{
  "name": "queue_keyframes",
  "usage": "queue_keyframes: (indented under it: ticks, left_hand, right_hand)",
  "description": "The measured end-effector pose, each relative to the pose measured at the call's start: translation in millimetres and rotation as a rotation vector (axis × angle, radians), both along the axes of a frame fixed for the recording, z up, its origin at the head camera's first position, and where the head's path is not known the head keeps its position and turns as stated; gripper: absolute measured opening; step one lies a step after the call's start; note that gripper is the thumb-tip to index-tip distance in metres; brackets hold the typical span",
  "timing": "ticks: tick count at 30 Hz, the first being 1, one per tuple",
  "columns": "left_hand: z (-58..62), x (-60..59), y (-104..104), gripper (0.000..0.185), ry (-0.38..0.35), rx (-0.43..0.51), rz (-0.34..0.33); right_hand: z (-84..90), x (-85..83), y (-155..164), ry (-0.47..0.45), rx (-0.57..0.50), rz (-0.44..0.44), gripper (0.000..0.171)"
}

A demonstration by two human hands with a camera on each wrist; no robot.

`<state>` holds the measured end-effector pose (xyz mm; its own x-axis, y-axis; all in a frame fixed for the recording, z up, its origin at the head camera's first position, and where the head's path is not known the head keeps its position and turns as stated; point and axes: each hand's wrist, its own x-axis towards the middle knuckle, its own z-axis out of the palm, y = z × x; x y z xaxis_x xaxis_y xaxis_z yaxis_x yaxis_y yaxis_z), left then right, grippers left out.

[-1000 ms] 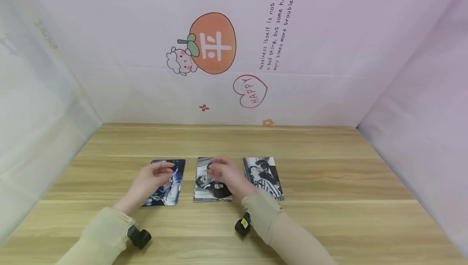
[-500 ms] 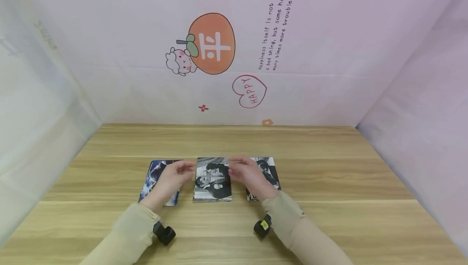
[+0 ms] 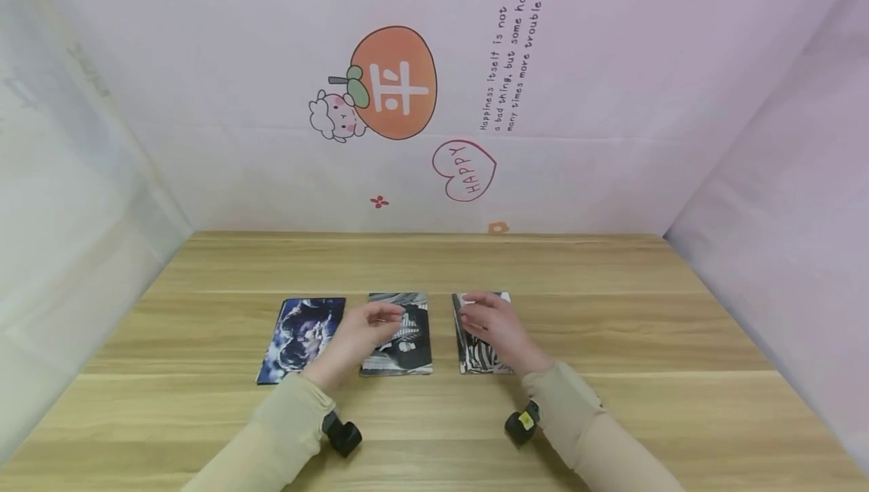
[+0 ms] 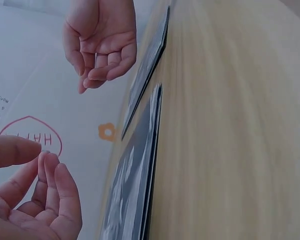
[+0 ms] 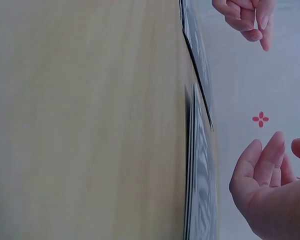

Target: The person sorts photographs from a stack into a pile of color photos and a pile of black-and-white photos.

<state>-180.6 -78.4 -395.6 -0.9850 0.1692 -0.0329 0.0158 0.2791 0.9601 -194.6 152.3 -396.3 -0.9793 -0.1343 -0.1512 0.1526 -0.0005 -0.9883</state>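
Three small stacks of photo cards lie in a row on the table. The left stack is blue-toned; the middle stack and right stack are black-and-white. My left hand hovers over the middle stack, covering its left part, its thumb close to the fingertips and nothing held. Over the right stack is my right hand, fingers loosely bent with thumb apart, holding nothing. Both wrist views show a gap between the hands and the cards. Layered edges show on the middle stack and right stack.
A wood-grain table carries the cards. Behind it hangs a white cloth with printed oranges and lettering, and white cloth walls stand on both sides. A small black camera is strapped to each wrist.
Both hands have moved right: the left from the blue stack to the middle stack, the right from the middle stack to the right one. The stacks have stayed in place.
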Motion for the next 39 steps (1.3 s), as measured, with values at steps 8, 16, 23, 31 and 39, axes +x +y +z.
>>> queue_keyframes:
  ticks: [8,16,23,31,39]
  left_hand:
    - [-1.9,-2.1,26,0.027,0.01,0.038,-0.109]
    - [-1.8,-4.0,46,0.032,-0.045,0.058,-0.144]
    - [-4.4,-4.2,55,0.036,-0.042,0.013,-0.184]
    - [-5.9,-3.2,70,0.036,-0.075,0.032,-0.188]
    - [-6.2,-6.6,75,0.039,-0.11,0.028,-0.145]
  right_hand:
    - [4.5,-0.6,29,0.015,0.053,0.024,0.042]
    - [7.9,-4.4,48,-0.001,0.133,0.013,0.042]
    - [6.3,-7.6,59,0.002,0.188,0.008,0.043]
    - [1.7,-5.2,74,0.004,0.215,0.03,0.043]
    - [-0.1,-3.5,83,-0.017,0.277,0.014,0.043]
